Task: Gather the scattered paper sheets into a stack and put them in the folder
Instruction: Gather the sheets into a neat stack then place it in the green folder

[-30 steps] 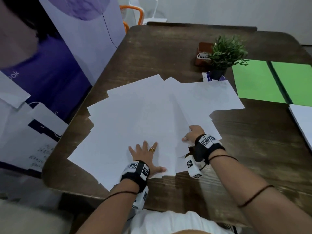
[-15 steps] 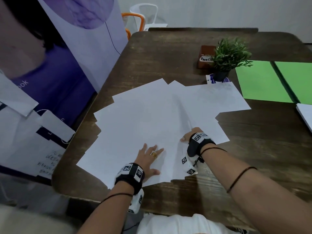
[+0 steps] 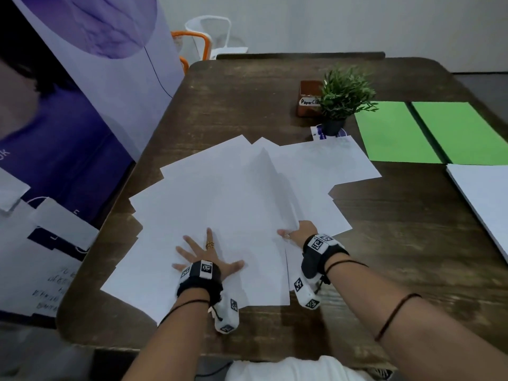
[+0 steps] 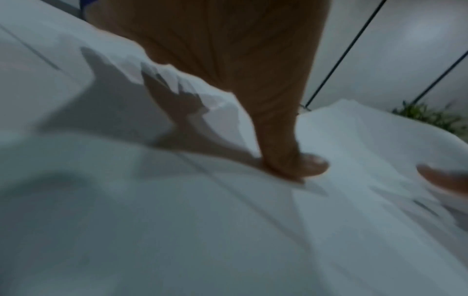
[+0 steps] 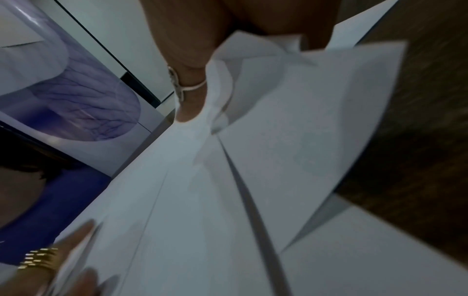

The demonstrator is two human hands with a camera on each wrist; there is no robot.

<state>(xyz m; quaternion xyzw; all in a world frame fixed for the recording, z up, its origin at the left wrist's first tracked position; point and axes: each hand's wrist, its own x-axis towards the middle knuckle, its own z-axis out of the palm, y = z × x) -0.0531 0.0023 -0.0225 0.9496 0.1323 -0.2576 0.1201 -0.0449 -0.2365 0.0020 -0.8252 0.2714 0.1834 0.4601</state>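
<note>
Several white paper sheets lie fanned and overlapping across the near half of the dark wooden table. My left hand lies flat on them with its fingers spread, pressing the sheets down. My right hand grips the near edges of a few sheets, which bunch and lift into a ridge between thumb and fingers. In the left wrist view a left finger presses on the paper. The open green folder lies at the far right of the table.
A small potted plant and a brown box labelled paper clips stand behind the sheets. Another white sheet stack lies at the right edge. A purple banner stands left of the table; chairs beyond.
My right hand has slid left with the sheets it grips, raising a taller ridge in the paper. My left hand has spread wider on the sheets.
</note>
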